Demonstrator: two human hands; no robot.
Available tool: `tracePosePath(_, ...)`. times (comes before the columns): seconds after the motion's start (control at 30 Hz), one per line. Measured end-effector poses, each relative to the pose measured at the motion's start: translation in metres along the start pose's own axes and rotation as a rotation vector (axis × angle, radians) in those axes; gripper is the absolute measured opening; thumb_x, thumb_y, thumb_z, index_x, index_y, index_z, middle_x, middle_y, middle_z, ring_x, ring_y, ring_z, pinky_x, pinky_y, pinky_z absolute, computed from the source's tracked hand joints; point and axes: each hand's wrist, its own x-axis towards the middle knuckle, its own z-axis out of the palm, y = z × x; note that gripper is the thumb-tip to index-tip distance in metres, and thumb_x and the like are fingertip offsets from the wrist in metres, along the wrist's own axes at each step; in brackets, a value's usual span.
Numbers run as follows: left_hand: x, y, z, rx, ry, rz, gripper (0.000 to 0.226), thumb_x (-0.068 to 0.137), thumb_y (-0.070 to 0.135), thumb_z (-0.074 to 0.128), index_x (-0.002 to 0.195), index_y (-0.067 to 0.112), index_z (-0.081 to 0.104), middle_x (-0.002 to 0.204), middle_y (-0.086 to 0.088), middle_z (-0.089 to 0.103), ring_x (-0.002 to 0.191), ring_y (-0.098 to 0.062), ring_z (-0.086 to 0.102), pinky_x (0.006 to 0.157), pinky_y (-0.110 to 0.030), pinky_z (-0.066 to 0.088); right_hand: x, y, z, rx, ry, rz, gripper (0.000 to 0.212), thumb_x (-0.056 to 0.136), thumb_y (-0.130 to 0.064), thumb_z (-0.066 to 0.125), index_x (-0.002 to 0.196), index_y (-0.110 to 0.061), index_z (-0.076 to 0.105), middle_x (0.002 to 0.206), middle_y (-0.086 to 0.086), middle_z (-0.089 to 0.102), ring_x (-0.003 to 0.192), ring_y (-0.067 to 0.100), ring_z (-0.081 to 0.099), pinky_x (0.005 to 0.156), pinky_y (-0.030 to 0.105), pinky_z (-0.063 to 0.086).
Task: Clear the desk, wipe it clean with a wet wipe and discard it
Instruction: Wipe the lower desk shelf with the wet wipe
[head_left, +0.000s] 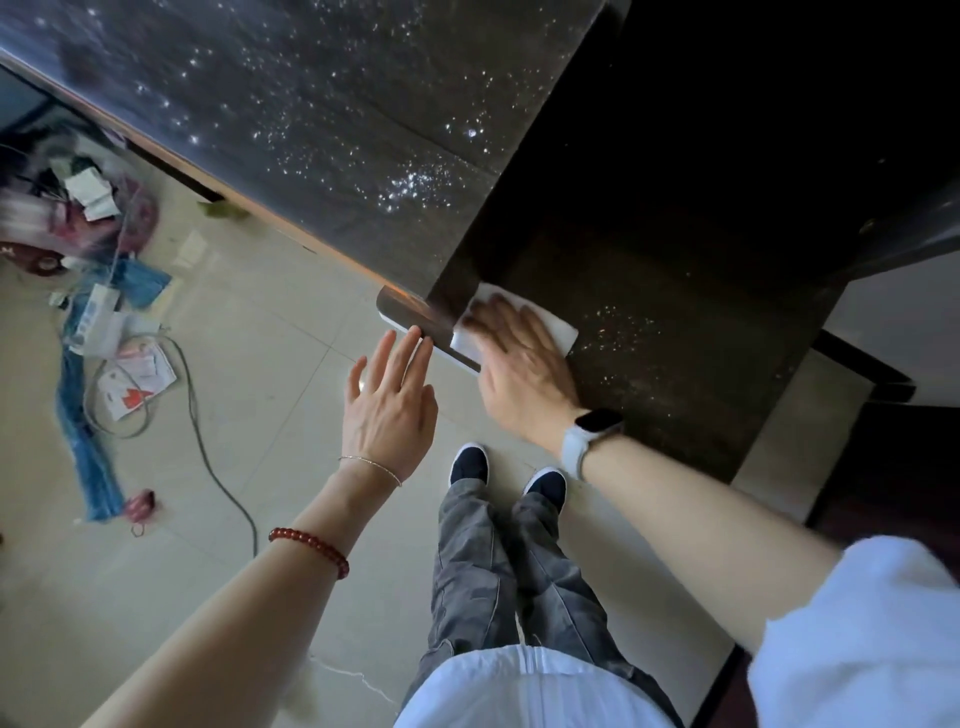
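Note:
The dark desk (675, 218) fills the upper right, its surface speckled with bright wet spots. A white wet wipe (563, 332) lies flat on the desk near its front corner. My right hand (519, 358), wearing a white watch, presses down on the wipe with straight fingers. My left hand (389, 400) hovers flat and open beside the desk corner, its fingertips at the desk's pale front edge (415, 332). It holds nothing.
A pile of papers, packets, blue cloth and a grey cable (119, 332) lies on the tiled floor at the left. My feet in dark shoes (509, 473) stand close to the desk. A darker lower surface (883, 379) sits at the right.

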Motion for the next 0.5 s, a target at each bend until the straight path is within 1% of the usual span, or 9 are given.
tracePosePath(0.07, 0.001, -0.006, -0.002, -0.006, -0.015, 0.024, 0.051, 0.083, 0.023, 0.031, 0.129, 0.007, 0.046, 0.137, -0.012, 0.048, 0.128, -0.036, 0.041, 0.098, -0.053, 0.037, -0.005, -0.010, 0.005, -0.021, 0.001, 0.038, 0.052, 0.076, -0.015, 0.028, 0.121, -0.006, 0.053, 0.126, 0.013, 0.058, 0.124, 0.032, 0.048, 0.105, 0.039, 0.020)
tracePosePath(0.13, 0.002, -0.009, -0.005, -0.003, -0.030, 0.052, 0.052, 0.083, 0.024, 0.031, 0.129, 0.007, 0.045, 0.137, -0.012, 0.048, 0.129, -0.036, 0.040, 0.098, -0.053, 0.038, -0.010, -0.011, 0.006, -0.075, 0.001, -0.021, 0.052, 0.078, -0.014, 0.029, 0.124, -0.007, 0.050, 0.128, 0.010, 0.057, 0.124, 0.029, 0.048, 0.105, 0.037, 0.020)
tracePosePath(0.23, 0.003, -0.012, -0.008, 0.016, -0.053, 0.081, 0.053, 0.083, 0.025, 0.030, 0.130, 0.007, 0.044, 0.137, -0.014, 0.047, 0.130, -0.036, 0.038, 0.099, -0.053, 0.037, -0.015, 0.000, 0.006, -0.148, -0.064, -0.136, 0.056, 0.078, -0.014, 0.026, 0.130, -0.008, 0.047, 0.135, 0.006, 0.053, 0.126, 0.025, 0.047, 0.106, 0.036, 0.021)
tracePosePath(0.33, 0.004, -0.014, -0.010, -0.003, -0.056, 0.103, 0.049, 0.085, 0.020, 0.037, 0.132, 0.007, 0.042, 0.139, -0.015, 0.044, 0.132, -0.035, 0.034, 0.101, -0.053, 0.035, -0.021, 0.010, 0.002, -0.212, -0.113, -0.164, 0.059, 0.078, -0.013, 0.026, 0.135, -0.010, 0.042, 0.140, 0.004, 0.047, 0.130, 0.022, 0.042, 0.109, 0.033, 0.016)
tracePosePath(0.4, 0.005, -0.013, -0.010, -0.023, -0.046, 0.098, 0.046, 0.088, 0.016, 0.043, 0.133, 0.007, 0.041, 0.141, -0.016, 0.042, 0.135, -0.035, 0.029, 0.104, -0.052, 0.031, -0.039, 0.026, 0.000, -0.210, -0.084, -0.084, 0.056, 0.082, -0.017, 0.028, 0.137, -0.011, 0.038, 0.144, 0.006, 0.042, 0.133, 0.023, 0.037, 0.110, 0.032, 0.013)
tracePosePath(0.47, 0.007, -0.010, -0.012, -0.034, -0.044, 0.100, 0.044, 0.088, 0.012, 0.050, 0.131, 0.006, 0.044, 0.140, -0.019, 0.042, 0.135, -0.036, 0.029, 0.105, -0.051, 0.030, -0.069, 0.048, -0.003, -0.178, -0.011, 0.117, 0.055, 0.088, -0.023, 0.025, 0.141, -0.013, 0.031, 0.148, 0.008, 0.033, 0.137, 0.027, 0.029, 0.113, 0.032, 0.007)
tracePosePath(0.5, 0.009, -0.008, -0.013, -0.039, -0.039, 0.109, 0.044, 0.086, 0.010, 0.054, 0.129, 0.004, 0.046, 0.137, -0.021, 0.045, 0.133, -0.038, 0.032, 0.103, -0.052, 0.033, -0.084, 0.057, -0.006, -0.150, 0.035, 0.259, 0.055, 0.090, -0.027, 0.021, 0.143, -0.013, 0.027, 0.151, 0.010, 0.027, 0.139, 0.028, 0.023, 0.114, 0.032, 0.004)
